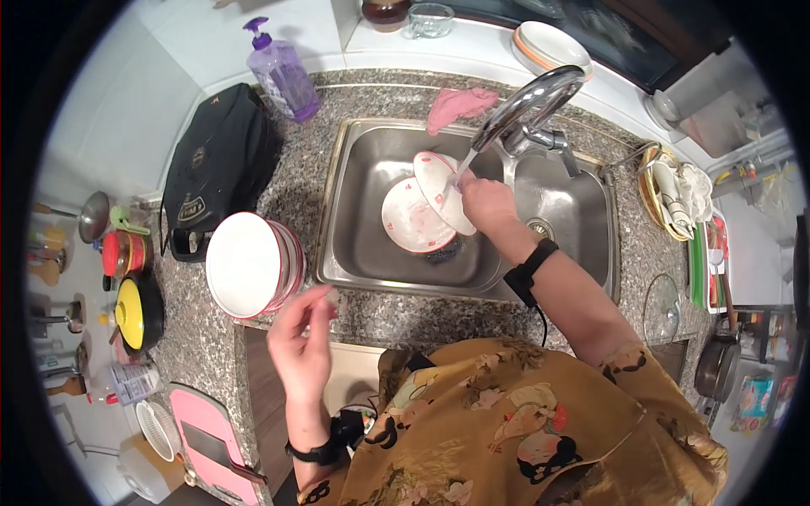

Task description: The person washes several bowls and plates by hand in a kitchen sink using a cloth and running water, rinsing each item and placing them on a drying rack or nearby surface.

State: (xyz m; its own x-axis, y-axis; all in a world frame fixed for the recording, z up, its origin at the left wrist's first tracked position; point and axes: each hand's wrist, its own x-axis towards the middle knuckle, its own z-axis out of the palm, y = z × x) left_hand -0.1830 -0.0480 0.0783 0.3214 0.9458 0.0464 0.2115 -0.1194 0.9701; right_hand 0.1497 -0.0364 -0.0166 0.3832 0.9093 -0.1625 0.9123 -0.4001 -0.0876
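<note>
My right hand (487, 202) grips the edge of a tilted white dish with red marks (436, 183) over the left sink basin (361, 253). From the chrome faucet (531, 101) a stream of water falls beside my fingers onto that dish. Under it in the basin rests another white dish with a red-marked rim (411, 218), partly covered. My left hand (300, 341) hovers over the counter's front edge with loosely bent fingers, and no object shows in it. Just beyond it stands a stack of white dishes with red rims (243, 265).
A black appliance (209, 164) and a purple pump bottle (281, 79) stand at the left. A pink cloth (459, 107) lies behind the sink. At right are a smaller basin (569, 202), a basket (652, 183) and a glass lid (662, 310). A pink cutting board (202, 430) lies front left.
</note>
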